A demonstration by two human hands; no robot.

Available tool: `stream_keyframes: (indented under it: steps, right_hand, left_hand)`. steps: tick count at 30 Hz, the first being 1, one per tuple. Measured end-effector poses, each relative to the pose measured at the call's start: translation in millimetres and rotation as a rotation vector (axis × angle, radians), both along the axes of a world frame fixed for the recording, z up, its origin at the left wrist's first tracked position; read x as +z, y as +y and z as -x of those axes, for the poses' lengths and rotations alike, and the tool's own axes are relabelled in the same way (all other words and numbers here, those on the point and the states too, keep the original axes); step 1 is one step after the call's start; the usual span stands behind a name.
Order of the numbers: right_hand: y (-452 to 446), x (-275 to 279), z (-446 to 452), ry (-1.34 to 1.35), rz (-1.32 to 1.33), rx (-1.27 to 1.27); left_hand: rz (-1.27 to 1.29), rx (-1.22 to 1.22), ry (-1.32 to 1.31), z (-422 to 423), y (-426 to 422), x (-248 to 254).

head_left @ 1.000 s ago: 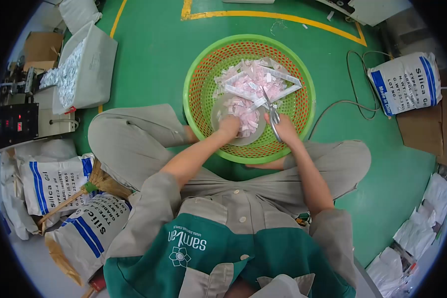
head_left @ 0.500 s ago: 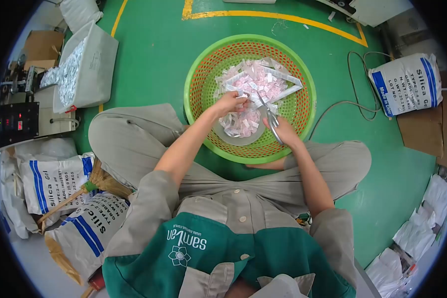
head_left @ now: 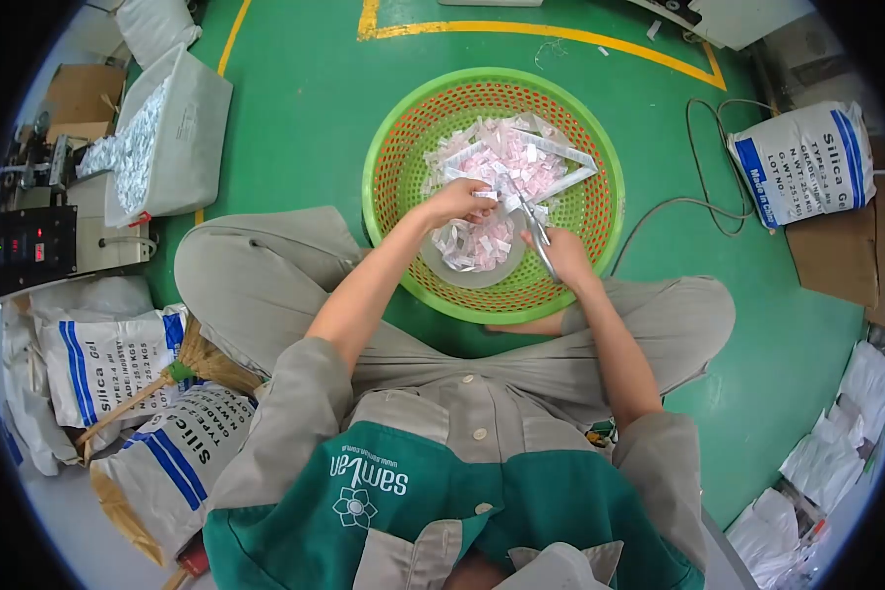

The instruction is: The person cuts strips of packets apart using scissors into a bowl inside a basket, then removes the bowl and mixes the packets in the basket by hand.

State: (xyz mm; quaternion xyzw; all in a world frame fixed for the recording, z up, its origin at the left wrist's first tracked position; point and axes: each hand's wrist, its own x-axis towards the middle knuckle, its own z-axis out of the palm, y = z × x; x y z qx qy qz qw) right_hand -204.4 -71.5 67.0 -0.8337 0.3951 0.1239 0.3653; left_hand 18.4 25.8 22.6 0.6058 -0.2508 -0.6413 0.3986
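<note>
A round green plastic basket point(head_left: 383, 265) stands between my crossed legs, with small pink-and-white packets point(head_left: 531, 169) heaped inside it. My left hand point(head_left: 459, 201) is over the basket, fingers pinched on a strip of small packets point(head_left: 496, 182). Metal scissors point(head_left: 538, 234) are in my right hand point(head_left: 564, 258), their blades pointing up and left toward the strip. Below the hands, a translucent bowl point(head_left: 474, 279) holds more loose packets. The blade tips overlap the white strip, and I cannot make out whether they touch it.
At left a grey bin point(head_left: 206, 118) full of silvery packets stands beside a machine point(head_left: 34, 241). Silica gel sacks point(head_left: 108, 364) and a straw broom point(head_left: 206, 359) lie near my left knee. Another sack point(head_left: 806, 162) rests on a cardboard box point(head_left: 836, 251) at right, near a cable point(head_left: 693, 201).
The scissors have closed, with their handles drawn together in my right hand. My left hand has shifted only slightly at the strip.
</note>
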Motion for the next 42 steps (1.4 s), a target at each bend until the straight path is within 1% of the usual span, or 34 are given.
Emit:
stream_keyframes:
  steps: [4, 6, 7, 10, 11, 14, 16, 17, 19, 22, 25, 28, 29, 32, 35, 38, 39, 42]
  right_hand:
    - [-4.2, -7.2, 5.9, -0.045, 0.028, -0.082]
    - [-2.7, -12.9, 5.7, -0.086, -0.063, -0.136]
    - [-2.0, -14.3, 5.0, -0.107, -0.109, -0.162]
    - [4.7, -5.5, 2.5, -0.272, -0.208, -0.114]
    - [5.1, -12.7, 2.8, -0.252, -0.217, -0.117]
    - [7.4, -29.1, 2.2, -0.207, -0.248, -0.117]
    - [10.2, -15.3, -1.3, -0.194, -0.276, -0.108]
    - [9.1, -16.1, -1.0, -0.146, -0.271, -0.115]
    - [4.2, -19.4, -0.1, -0.049, -0.260, -0.128]
    - [-1.6, -18.7, 3.0, -0.021, -0.122, -0.111]
    - [1.4, -9.9, 3.7, -0.111, -0.130, -0.180]
    - [7.2, 1.9, 0.2, -0.281, -0.117, -0.089]
    - [6.9, -3.5, -1.1, -0.259, -0.053, -0.018]
    - [15.3, -13.1, -1.8, -0.400, 0.139, -0.003]
    - [8.3, 2.0, -3.5, -0.085, -0.116, -0.044]
    - [1.4, -1.1, -1.8, 0.007, -0.102, -0.092]
    - [3.6, 0.5, 0.4, -0.089, -0.022, -0.113]
    - [1.4, -2.1, 3.5, -0.113, -0.003, -0.147]
  left_hand:
    - [0.004, 0.144, 0.231, -4.3, -1.6, -5.1]
    - [0.049, 0.171, 0.313, -6.7, -1.5, -9.4]
    - [0.046, 0.216, 0.313, -6.4, -1.8, -9.6]
    - [0.074, 0.281, 0.245, -4.3, -5.5, -3.6]
    - [0.047, 0.304, 0.231, -3.9, -5.4, -0.5]
    - [0.051, 0.206, 0.088, -2.5, -6.2, 3.3]
    - [0.052, 0.176, 0.072, 0.4, -7.5, 7.6]
    - [0.053, 0.160, 0.065, 2.1, -8.5, 9.7]
    - [0.063, 0.243, 0.156, 4.2, -9.7, 6.2]
    - [0.027, 0.354, 0.288, 1.5, -11.5, 0.5]
    - [0.011, 0.401, 0.361, -0.2, -10.9, -1.0]
    - [0.013, 0.396, 0.373, 1.9, -10.4, 0.3]
    - [0.014, 0.389, 0.372, 2.6, -10.4, 0.9]
    - [0.016, 0.290, 0.284, 6.6, -8.2, 4.0]
    - [0.010, 0.226, 0.304, 8.0, -9.8, 1.8]
    - [0.033, 0.270, 0.432, 9.2, -10.4, 6.5]
    - [0.001, 0.269, 0.434, 6.9, -12.0, 2.3]
    - [0.086, 0.308, 0.558, 1.1, -10.6, -5.7]
